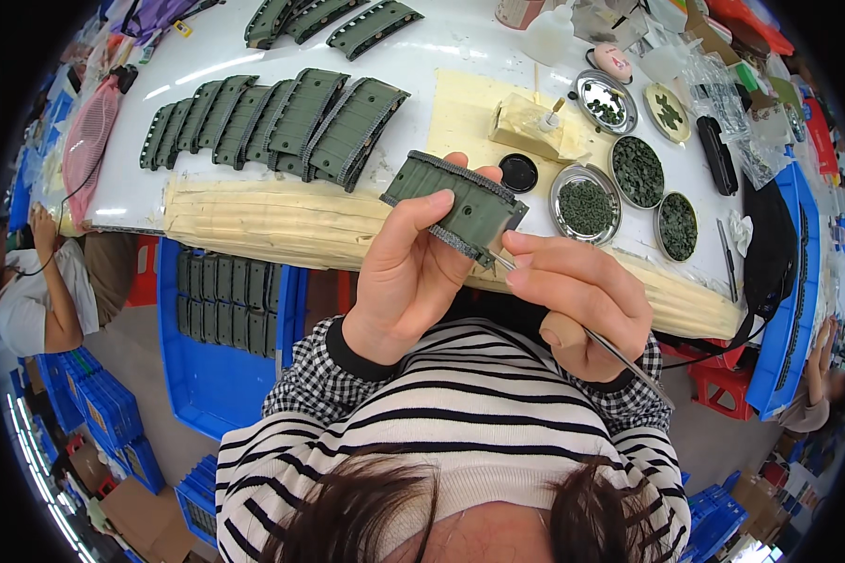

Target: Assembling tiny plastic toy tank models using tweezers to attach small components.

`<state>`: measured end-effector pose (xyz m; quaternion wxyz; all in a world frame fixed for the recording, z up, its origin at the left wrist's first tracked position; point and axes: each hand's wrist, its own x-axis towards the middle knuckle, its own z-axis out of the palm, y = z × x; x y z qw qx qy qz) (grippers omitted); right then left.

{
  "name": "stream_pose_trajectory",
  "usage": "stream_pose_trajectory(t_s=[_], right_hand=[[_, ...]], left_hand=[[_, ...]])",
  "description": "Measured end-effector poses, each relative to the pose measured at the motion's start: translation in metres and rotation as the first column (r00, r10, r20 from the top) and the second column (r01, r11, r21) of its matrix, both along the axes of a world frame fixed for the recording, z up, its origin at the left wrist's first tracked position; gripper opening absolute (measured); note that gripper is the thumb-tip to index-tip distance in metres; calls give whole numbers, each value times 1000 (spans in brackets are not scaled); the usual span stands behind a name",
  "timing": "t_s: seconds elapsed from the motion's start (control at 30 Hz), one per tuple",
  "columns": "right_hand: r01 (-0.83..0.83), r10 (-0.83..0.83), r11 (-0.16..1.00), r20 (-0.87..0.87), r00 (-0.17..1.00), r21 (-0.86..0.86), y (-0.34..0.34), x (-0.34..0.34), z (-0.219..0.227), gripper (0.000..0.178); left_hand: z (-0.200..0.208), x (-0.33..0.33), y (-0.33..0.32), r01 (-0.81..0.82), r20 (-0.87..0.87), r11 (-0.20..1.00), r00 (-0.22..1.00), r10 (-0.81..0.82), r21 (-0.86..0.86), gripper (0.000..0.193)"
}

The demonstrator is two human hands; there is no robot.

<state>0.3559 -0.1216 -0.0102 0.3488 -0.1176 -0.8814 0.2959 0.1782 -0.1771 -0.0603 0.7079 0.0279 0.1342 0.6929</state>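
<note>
A green curved plastic piece (483,223) with dark ridged edges is tilted up in front of me. My left hand (407,281) is closed round it, thumb on the ridged face and fingertips showing over its far edge. My right hand (587,291) pinches a slim metal tool (629,361), which may be tweezers. The tool's tip meets the near right corner of the piece, and its back end points down to the right. A beige wrap covers the right thumb. Whether a small part sits at the tip is too small to tell.
Rows of similar green pieces (296,122) lie at the left. Round tins of small green parts (587,206), a yellowish block (535,131) and a black cap (518,173) stand at the right. A blue crate (221,375) is below left. Padding (253,211) lines the table edge.
</note>
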Motion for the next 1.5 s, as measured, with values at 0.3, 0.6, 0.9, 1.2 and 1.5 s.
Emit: stream_pose_trajectory(t_s=[0.3,0.6,0.9,1.2,1.5], right_hand=[[-48,48,998,-2,999,27,4,0,-1,29],[-69,70,996,-6,998,54,6,0,-1,27],[48,-67,992,-167,984,-115,4,1,-8,36],[232,-321,933,-346,881,-275,9,11,-16,62],[203,-256,963,-364,896,-179,5,7,-14,54]], left_hand=[[-3,0,0,-6,15,1000,1000,6,5,38],[-3,0,0,1,17,1000,1000,-1,1,36],[-1,-1,5,20,28,1000,999,-19,-24,44],[-4,-8,12,92,442,983,884,-153,156,63],[10,0,19,211,710,968,661,-243,136,64]])
